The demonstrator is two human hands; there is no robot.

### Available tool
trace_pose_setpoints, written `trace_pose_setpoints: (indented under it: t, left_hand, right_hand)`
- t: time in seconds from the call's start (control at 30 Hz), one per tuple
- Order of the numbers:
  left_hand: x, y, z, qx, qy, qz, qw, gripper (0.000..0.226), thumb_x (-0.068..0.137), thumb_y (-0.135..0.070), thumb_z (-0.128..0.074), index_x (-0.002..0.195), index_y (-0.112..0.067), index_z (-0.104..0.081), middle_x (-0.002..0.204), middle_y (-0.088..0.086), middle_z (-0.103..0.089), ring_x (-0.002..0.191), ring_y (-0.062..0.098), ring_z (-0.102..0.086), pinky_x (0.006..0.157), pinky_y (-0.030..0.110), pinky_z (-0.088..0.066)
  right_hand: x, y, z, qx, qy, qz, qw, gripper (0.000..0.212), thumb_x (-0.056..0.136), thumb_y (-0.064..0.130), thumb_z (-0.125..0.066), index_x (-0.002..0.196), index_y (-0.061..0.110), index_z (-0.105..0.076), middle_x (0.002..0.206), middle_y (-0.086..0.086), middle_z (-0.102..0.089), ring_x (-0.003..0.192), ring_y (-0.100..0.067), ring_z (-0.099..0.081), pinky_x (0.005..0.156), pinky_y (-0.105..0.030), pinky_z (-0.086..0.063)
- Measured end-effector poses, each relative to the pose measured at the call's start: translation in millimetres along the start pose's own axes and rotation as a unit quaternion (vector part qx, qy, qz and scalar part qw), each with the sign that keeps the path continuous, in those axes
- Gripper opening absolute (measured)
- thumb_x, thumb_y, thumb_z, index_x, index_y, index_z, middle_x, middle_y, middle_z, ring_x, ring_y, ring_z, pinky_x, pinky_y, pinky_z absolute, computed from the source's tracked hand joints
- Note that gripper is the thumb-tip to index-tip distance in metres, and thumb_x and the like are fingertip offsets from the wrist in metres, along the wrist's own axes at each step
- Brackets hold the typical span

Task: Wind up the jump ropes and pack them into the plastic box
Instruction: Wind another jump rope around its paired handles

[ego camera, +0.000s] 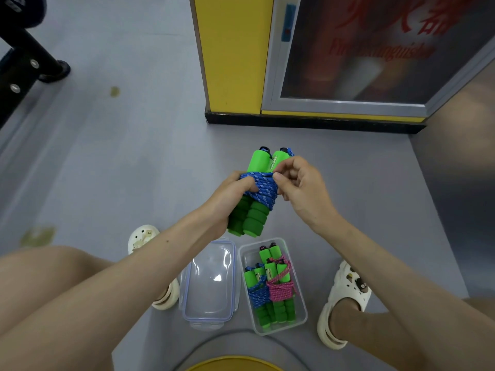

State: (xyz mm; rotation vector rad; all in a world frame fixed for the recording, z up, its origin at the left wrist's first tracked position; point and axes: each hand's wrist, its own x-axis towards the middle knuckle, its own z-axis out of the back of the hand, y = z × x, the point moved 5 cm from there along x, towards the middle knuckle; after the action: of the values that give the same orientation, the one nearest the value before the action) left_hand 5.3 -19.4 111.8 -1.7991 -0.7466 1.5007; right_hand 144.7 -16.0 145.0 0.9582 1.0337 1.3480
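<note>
I hold a jump rope (257, 194) with two green handles side by side and blue cord wound round their middle. My left hand (230, 202) grips the handles from the left, thumb over the cord. My right hand (300, 188) pinches the blue cord at the top right of the winding. Below, on the floor, a clear plastic box (300, 317) holds wound ropes: one with blue cord (258, 294) and one with pink cord (281, 289), both with green handles.
The box's clear lid (209, 285) lies on the grey floor just left of the box. My feet in white clogs (345, 301) flank them. A yellow pillar (233, 54) and a fire extinguisher cabinet (375, 49) stand ahead. Black equipment legs (32, 62) are far left.
</note>
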Motion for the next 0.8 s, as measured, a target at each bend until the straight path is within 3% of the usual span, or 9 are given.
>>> trace_pose_setpoints:
  t: [0.13, 0.27, 0.43, 0.6, 0.73, 0.8]
  left_hand:
    - [1.7, 0.3, 0.9, -0.001, -0.006, -0.007, 1.0, 0.029, 0.084, -0.01, -0.053, 0.112, -0.016, -0.055, 0.099, 0.016, -0.067, 0.079, 0.03, -0.064, 0.077, 0.045, -0.053]
    - [1.6, 0.8, 1.4, -0.011, -0.019, -0.014, 1.0, 0.024, 0.086, -0.008, -0.056, 0.108, -0.017, -0.057, 0.096, 0.014, -0.067, 0.076, 0.026, -0.064, 0.068, 0.036, -0.054]
    - [-3.0, 5.6, 0.5, -0.021, -0.031, 0.006, 0.999, 0.026, 0.087, -0.009, -0.058, 0.112, -0.013, -0.058, 0.091, 0.014, -0.067, 0.068, 0.025, -0.064, 0.056, 0.03, -0.054]
    - [-4.8, 1.9, 0.2, -0.005, -0.033, -0.021, 0.999, 0.025, 0.087, -0.007, -0.058, 0.111, -0.013, -0.059, 0.091, 0.012, -0.068, 0.068, 0.022, -0.065, 0.053, 0.027, -0.054]
    - [-5.5, -0.4, -0.8, 0.014, -0.039, -0.045, 0.998, 0.024, 0.088, -0.008, -0.059, 0.111, -0.015, -0.059, 0.091, 0.009, -0.068, 0.07, 0.02, -0.067, 0.055, 0.027, -0.054]
    - [-5.3, 0.7, -1.4, 0.018, -0.046, -0.047, 0.998, 0.025, 0.087, -0.008, -0.059, 0.111, -0.015, -0.059, 0.092, 0.009, -0.068, 0.071, 0.02, -0.067, 0.056, 0.028, -0.054]
  right_hand:
    - [-0.2, -2.1, -1.2, -0.029, 0.008, 0.003, 1.0, 0.021, 0.092, 0.005, -0.055, 0.084, 0.024, -0.052, 0.078, -0.012, -0.06, 0.064, -0.007, -0.054, 0.055, -0.014, -0.043]
    - [-1.3, -3.6, -1.9, -0.067, 0.012, 0.016, 0.998, 0.023, 0.091, 0.007, -0.057, 0.083, 0.027, -0.053, 0.081, -0.012, -0.062, 0.076, -0.029, -0.059, 0.067, -0.034, -0.051]
    - [-4.3, -2.7, -5.0, -0.111, 0.031, 0.039, 0.993, 0.008, 0.091, 0.006, -0.057, 0.091, 0.014, -0.058, 0.078, -0.012, -0.061, 0.07, -0.027, -0.056, 0.065, -0.033, -0.049]
    - [-4.7, -0.1, -2.3, -0.131, 0.01, 0.058, 0.99, 0.01, 0.087, 0.003, -0.059, 0.092, 0.01, -0.056, 0.065, -0.003, -0.058, 0.056, -0.008, -0.048, 0.055, -0.015, -0.042]
    - [-7.2, 6.8, -2.3, -0.208, -0.029, 0.143, 0.967, 0.005, 0.082, 0.001, -0.064, 0.081, 0.005, -0.063, 0.068, -0.005, -0.062, 0.058, -0.013, -0.051, 0.054, -0.017, -0.042]
    - [-8.4, 6.0, -6.2, -0.265, -0.038, 0.187, 0.945, 0.004, 0.082, 0.003, -0.064, 0.078, 0.004, -0.064, 0.072, -0.007, -0.062, 0.061, -0.016, -0.054, 0.056, -0.029, -0.047]
